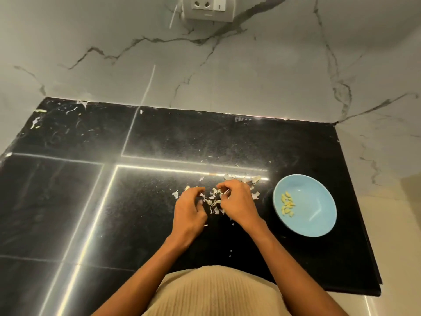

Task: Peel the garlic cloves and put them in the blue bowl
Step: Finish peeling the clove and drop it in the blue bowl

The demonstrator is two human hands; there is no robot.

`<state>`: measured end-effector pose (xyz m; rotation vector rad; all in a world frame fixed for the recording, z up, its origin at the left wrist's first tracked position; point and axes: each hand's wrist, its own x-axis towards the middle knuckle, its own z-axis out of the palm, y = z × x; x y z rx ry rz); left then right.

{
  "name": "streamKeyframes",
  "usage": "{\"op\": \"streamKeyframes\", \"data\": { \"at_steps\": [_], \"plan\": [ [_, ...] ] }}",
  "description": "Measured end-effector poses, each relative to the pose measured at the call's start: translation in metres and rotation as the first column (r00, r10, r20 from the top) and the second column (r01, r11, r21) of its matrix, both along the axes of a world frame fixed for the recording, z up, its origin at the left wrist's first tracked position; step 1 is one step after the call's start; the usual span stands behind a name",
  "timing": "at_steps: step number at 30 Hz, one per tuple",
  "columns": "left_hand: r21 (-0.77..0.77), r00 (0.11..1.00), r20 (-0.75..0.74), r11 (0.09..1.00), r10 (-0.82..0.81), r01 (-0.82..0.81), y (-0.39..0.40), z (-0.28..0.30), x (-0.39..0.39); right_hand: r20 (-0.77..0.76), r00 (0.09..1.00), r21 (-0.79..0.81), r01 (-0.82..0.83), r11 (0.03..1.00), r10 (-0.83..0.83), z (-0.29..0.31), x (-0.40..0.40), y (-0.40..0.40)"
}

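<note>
Both hands work over a scatter of garlic skins [214, 200] on the black counter [159, 142]. The left hand [189, 210] lies palm down at the left edge of the scatter, its fingers curled toward the skins; whether they pinch anything cannot be told, since the fingertips hide what lies under them. The right hand [237, 201] sits just beside it on the right, fingers bent and drawn together at the tips over the middle of the pile, where a pale scrap shows against them; whether this is a clove or only skin is too small to tell. The two hands are close but apart, with skins showing in the gap between them. More skins lie beyond the right hand, toward the bright strip of reflected light that runs across the counter. The blue bowl [319, 224] stands on the counter to the right of the right hand, near but not touching it. Inside it, on the left part of its floor, lies a small cluster of peeled cloves [287, 204], yellowish and packed together. A pale marbled wall [227, 65] rises behind the counter, with a socket [208, 6] at the top. The person's beige ribbed top [216, 293] fills the bottom of the view.
</note>
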<state>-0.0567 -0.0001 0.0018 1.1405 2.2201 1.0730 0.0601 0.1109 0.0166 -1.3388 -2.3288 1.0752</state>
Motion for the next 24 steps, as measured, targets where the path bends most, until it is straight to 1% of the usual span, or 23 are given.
{"op": "streamKeyframes", "data": {
  "at_steps": [1,3,5,8,13,20,22,24],
  "plan": [
    [0.003,0.999,-0.006,0.999,0.032,-0.032,-0.007,-0.004,-0.005,0.033,0.999,-0.002,-0.021,1.000,0.022,-0.003,-0.005,-0.001],
    [-0.012,0.999,0.015,0.999,0.047,-0.047,-0.017,-0.010,-0.012,0.091,0.994,0.007,-0.054,0.998,0.054,-0.008,-0.013,-0.002],
    [-0.044,0.999,0.035,0.999,0.027,-0.026,-0.023,-0.016,-0.017,0.148,0.985,0.050,-0.091,0.995,0.083,-0.013,-0.020,-0.003],
    [-0.081,1.000,0.024,0.997,0.008,-0.006,-0.030,-0.024,-0.019,0.207,0.970,0.124,-0.157,0.980,0.129,-0.018,-0.027,-0.003],
    [-0.079,1.000,0.017,0.997,-0.020,0.021,-0.032,-0.025,-0.021,0.222,0.966,0.171,-0.172,0.970,0.132,-0.026,-0.026,-0.001],
    [-0.059,0.999,0.000,0.997,-0.040,0.040,-0.033,-0.030,-0.024,0.211,0.977,0.147,-0.070,0.987,0.038,-0.020,-0.021,0.003],
    [-0.055,0.999,0.004,0.998,-0.036,0.036,-0.033,-0.029,-0.025,0.205,0.978,0.146,-0.080,0.986,0.049,-0.016,-0.023,0.001],
    [-0.049,0.999,0.014,0.998,-0.029,0.030,-0.032,-0.029,-0.025,0.247,0.966,0.145,-0.115,0.983,0.077,-0.012,-0.027,-0.002]
  ]
}}
